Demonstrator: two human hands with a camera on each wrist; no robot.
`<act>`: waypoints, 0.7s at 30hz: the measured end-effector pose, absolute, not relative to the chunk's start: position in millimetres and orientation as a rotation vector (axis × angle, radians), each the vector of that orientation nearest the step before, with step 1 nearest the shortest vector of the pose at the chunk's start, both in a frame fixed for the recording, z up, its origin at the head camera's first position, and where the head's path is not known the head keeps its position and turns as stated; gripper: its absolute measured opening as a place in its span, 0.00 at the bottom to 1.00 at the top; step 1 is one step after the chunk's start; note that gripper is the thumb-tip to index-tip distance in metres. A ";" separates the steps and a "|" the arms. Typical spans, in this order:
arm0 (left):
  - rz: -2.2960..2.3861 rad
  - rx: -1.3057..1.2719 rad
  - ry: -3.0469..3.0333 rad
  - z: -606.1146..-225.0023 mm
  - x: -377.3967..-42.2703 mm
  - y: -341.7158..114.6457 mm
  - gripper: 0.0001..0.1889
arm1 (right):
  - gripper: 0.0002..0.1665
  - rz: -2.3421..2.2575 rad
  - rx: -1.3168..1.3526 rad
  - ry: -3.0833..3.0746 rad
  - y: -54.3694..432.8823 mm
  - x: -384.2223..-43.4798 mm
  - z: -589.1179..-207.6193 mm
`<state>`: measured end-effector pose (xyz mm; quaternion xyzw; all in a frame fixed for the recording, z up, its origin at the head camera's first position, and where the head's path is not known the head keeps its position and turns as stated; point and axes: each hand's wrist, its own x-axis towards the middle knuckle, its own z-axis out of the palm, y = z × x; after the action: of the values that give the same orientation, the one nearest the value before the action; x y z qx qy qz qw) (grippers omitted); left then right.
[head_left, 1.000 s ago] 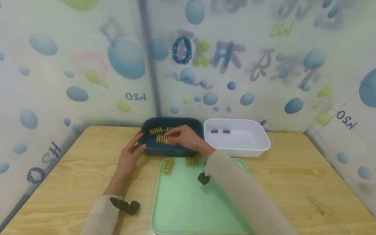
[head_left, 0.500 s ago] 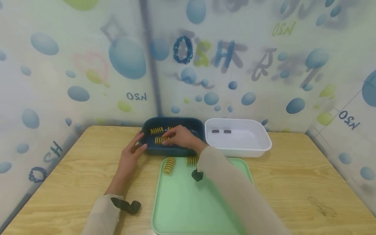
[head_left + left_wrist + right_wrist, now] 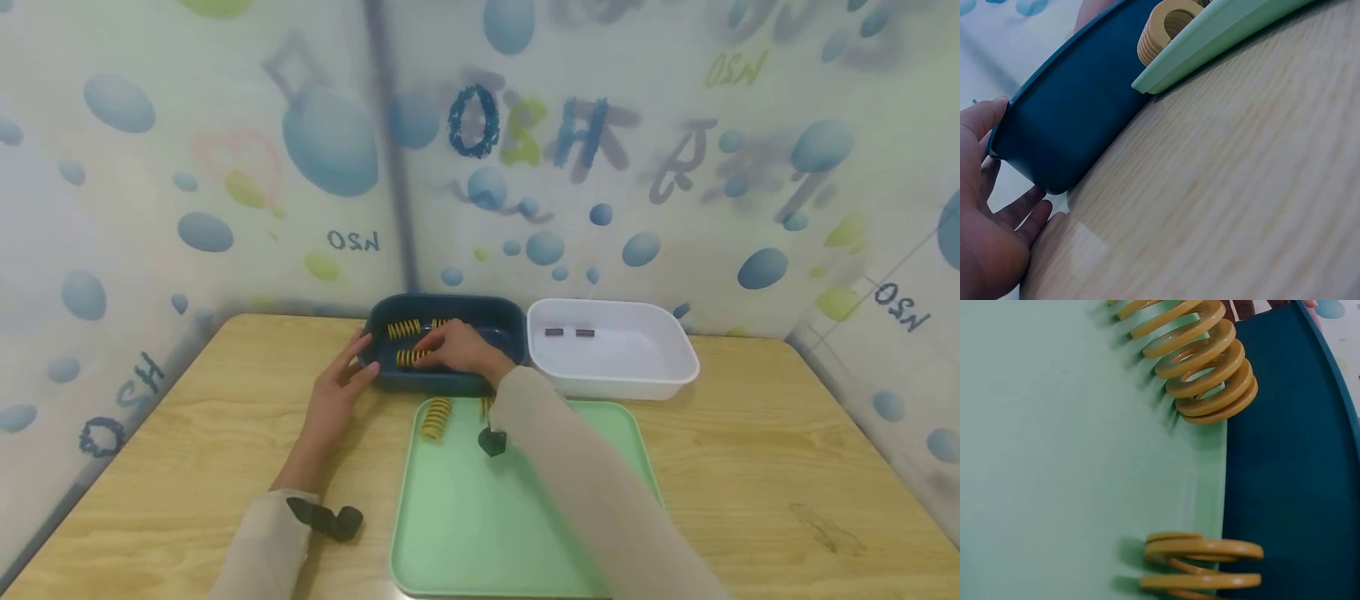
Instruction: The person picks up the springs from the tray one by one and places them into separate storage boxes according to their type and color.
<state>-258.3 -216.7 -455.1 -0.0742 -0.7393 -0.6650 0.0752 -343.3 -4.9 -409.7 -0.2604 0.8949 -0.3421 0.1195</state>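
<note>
The front spring slid left, right hand pinching it, left hand spread against the bin; straightening seems underway, probably needing gentle release next.

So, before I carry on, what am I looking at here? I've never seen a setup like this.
No robot here: these are a person's left hand and right hand, both bare. The wide picture comes from a camera worn on the head; the close-ups come from a left wrist camera and a right wrist camera. On the wooden table stand a blue bin, a white bin with two small dark pieces in it, and, nearer, a green tray with yellow springs on it. More springs lie in the blue bin. The left hand touches the blue bin's left end; the right hand is inside it, pinching one end of a spring.
</note>
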 end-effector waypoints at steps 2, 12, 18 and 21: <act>-1.991 -0.228 -2.211 -456.9 -259.8 -217.0 0.28 | 0.16 -0.978 -0.773 2.617 -6.1 -343.1 -409.4; -2.019 -0.204 -2.237 -434.7 -244.8 -211.1 0.28 | 0.16 -0.931 -0.782 2.626 -9.8 -344.7 -414.0; -2.030 -0.197 -2.231 -433.6 -243.9 -210.4 0.28 | 0.18 -0.976 -0.726 2.610 -8.7 -345.3 -416.1; -2.024 -0.200 -2.235 -432.0 -243.4 -210.1 0.28 | 0.18 -1.015 -0.693 2.589 -8.6 -344.9 -415.5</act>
<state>-243.4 -210.1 -432.0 -0.0662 -0.7382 -0.6686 0.0597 -344.9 -8.6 -415.5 -0.2394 0.8948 -0.3509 0.1375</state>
